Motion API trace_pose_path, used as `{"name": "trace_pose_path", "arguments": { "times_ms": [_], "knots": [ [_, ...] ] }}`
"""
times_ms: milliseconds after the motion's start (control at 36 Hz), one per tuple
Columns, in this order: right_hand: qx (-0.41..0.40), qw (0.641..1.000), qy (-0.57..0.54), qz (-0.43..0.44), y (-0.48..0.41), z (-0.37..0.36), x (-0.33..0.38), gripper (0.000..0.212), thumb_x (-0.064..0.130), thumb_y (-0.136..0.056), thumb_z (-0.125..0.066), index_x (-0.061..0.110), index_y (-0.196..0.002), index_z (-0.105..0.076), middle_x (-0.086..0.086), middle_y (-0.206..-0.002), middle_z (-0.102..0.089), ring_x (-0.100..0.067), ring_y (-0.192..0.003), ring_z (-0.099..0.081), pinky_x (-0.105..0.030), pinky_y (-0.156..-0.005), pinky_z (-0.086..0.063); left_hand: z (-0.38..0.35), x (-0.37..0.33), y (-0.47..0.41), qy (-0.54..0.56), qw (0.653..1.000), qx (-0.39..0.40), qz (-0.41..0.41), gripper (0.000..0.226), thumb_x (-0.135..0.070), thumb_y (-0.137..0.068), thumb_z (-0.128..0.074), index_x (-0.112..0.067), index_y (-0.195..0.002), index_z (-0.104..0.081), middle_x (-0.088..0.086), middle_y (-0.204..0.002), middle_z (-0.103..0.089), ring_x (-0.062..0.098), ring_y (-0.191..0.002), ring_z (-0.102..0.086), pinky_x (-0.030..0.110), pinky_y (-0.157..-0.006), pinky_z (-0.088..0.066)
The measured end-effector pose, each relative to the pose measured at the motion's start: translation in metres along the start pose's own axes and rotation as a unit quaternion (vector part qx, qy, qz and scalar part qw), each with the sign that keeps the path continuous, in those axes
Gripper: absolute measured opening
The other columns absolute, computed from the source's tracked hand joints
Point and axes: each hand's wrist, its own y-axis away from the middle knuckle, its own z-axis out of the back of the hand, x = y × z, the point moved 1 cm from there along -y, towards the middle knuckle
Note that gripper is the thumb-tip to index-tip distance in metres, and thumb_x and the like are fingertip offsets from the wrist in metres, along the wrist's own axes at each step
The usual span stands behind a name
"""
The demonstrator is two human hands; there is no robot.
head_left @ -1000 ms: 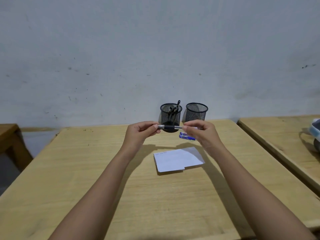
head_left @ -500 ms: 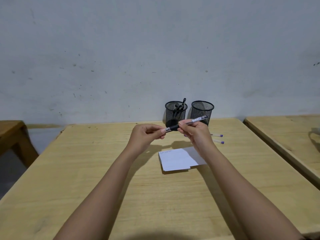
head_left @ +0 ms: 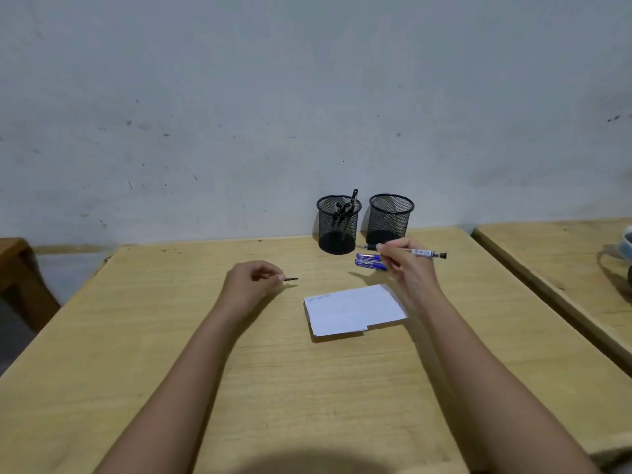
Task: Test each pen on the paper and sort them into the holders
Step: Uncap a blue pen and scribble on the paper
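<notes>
My right hand grips a clear-barrelled pen, held level above the table with its tip pointing left. My left hand pinches the pen's black cap just over the tabletop, left of the paper. A small stack of white paper with scribbles along its top left edge lies between my hands. Two black mesh holders stand at the wall: the left holder has several black pens in it, the right holder looks empty. Two blue-capped pens lie in front of the holders, partly behind my right hand.
The wooden table ends at a grey wall. A second wooden table stands close on the right with a pale object at the frame edge. A brown piece of furniture sits at the far left.
My hands have pulled apart: the cap came off in my left hand, which dropped left and down. My right hand swung the pen to level, right of the holders.
</notes>
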Motion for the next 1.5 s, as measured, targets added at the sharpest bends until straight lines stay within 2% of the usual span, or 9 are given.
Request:
{"name": "trace_pose_path", "arguments": {
  "times_ms": [167, 361, 528, 611, 722, 889, 1000, 1222, 1500],
  "knots": [
    [0.003, 0.999, 0.029, -0.020, -0.001, 0.003, -0.007, 0.018, -0.003, -0.087, -0.054, 0.007, -0.072, -0.054, -0.007, -0.063, -0.057, -0.005, -0.049, -0.057, -0.012, -0.051, -0.048, -0.011, 0.009, -0.004, -0.147, 0.988, 0.007, -0.053, 0.004, -0.019, -0.081, -0.070, -0.021, -0.077, -0.070, -0.007, -0.086, -0.067, 0.008, -0.082, -0.060, 0.015, -0.068, -0.041],
    [0.055, 0.997, 0.016, -0.048, -0.001, -0.004, -0.007, 0.016, 0.000, -0.090, -0.051, -0.001, -0.085, -0.066, -0.013, -0.079, -0.070, -0.019, -0.077, -0.068, -0.020, -0.077, -0.055, -0.016, 0.008, -0.011, -0.218, 0.972, 0.004, -0.085, 0.020, -0.021, -0.085, -0.066, -0.011, -0.101, -0.070, 0.005, -0.101, -0.061, 0.013, -0.091, -0.057, 0.018, -0.078, -0.041],
    [0.068, 0.990, 0.121, -0.012, -0.001, -0.019, -0.006, 0.014, -0.006, -0.075, -0.069, 0.006, -0.072, -0.060, -0.008, -0.067, -0.064, -0.010, -0.057, -0.058, -0.015, -0.052, -0.049, -0.023, -0.015, 0.006, -0.207, 0.969, -0.020, -0.133, 0.030, -0.026, -0.092, -0.056, -0.010, -0.117, -0.063, 0.000, -0.119, -0.056, 0.008, -0.105, -0.050, 0.009, -0.082, -0.035],
    [0.073, 0.985, 0.154, -0.025, -0.002, -0.032, -0.010, 0.025, -0.007, -0.074, -0.069, 0.008, -0.066, -0.051, -0.003, -0.052, -0.060, -0.006, -0.042, -0.053, -0.015, -0.041, -0.041, -0.037, -0.021, 0.028, -0.207, 0.968, 0.058, -0.132, 0.040, -0.041, -0.092, -0.051, -0.018, -0.125, -0.056, -0.006, -0.128, -0.054, 0.007, -0.115, -0.050, 0.022, -0.093, -0.039],
    [0.077, 0.976, 0.202, -0.031, -0.001, -0.044, -0.024, 0.027, -0.005, -0.071, -0.073, 0.009, -0.065, -0.051, -0.012, -0.058, -0.059, -0.012, -0.044, -0.054, -0.017, -0.044, -0.045, -0.053, -0.009, 0.048, -0.356, 0.910, 0.170, -0.124, 0.062, -0.056, -0.093, -0.037, -0.025, -0.146, -0.027, -0.006, -0.155, -0.025, 0.010, -0.141, -0.022, 0.031, -0.112, -0.023],
    [0.050, 0.970, 0.234, -0.038, 0.006, -0.041, -0.049, 0.032, -0.006, -0.067, -0.066, 0.012, -0.055, -0.042, -0.006, -0.051, -0.045, -0.013, -0.043, -0.043, -0.024, -0.045, -0.039, -0.056, 0.005, 0.051, -0.430, 0.872, 0.198, -0.123, 0.068, -0.054, -0.096, -0.027, -0.020, -0.150, -0.005, -0.003, -0.160, 0.000, 0.010, -0.146, 0.004, 0.030, -0.118, -0.001],
    [0.036, 0.967, 0.252, -0.025, 0.006, -0.042, -0.054, 0.029, -0.006, -0.067, -0.061, 0.009, -0.058, -0.038, -0.007, -0.053, -0.038, -0.012, -0.046, -0.038, -0.017, -0.040, -0.037, -0.059, 0.007, 0.050, -0.459, 0.858, 0.200, -0.118, 0.067, -0.053, -0.096, -0.022, -0.020, -0.150, 0.000, -0.002, -0.159, 0.006, 0.012, -0.146, 0.008, 0.032, -0.119, 0.003],
    [0.052, 0.958, 0.283, 0.015, 0.003, -0.043, -0.061, 0.028, -0.005, -0.064, -0.061, 0.008, -0.057, -0.038, -0.011, -0.058, -0.033, -0.019, -0.054, -0.036, -0.027, -0.050, -0.035, -0.059, 0.006, 0.048, -0.469, 0.851, 0.209, -0.110, 0.067, -0.053, -0.096, -0.022, -0.021, -0.150, 0.002, -0.002, -0.159, 0.008, 0.011, -0.146, 0.010, 0.033, -0.119, 0.005],
    [0.094, 0.962, 0.255, -0.010, 0.005, -0.045, -0.059, 0.021, -0.012, -0.069, -0.058, 0.004, -0.065, -0.046, -0.014, -0.059, -0.036, -0.005, -0.037, -0.037, -0.014, -0.038, -0.039, -0.060, 0.006, 0.049, -0.470, 0.850, 0.210, -0.107, 0.067, -0.054, -0.096, -0.020, -0.021, -0.150, 0.002, -0.002, -0.159, 0.008, 0.012, -0.146, 0.010, 0.031, -0.117, 0.006]
  ]
}}
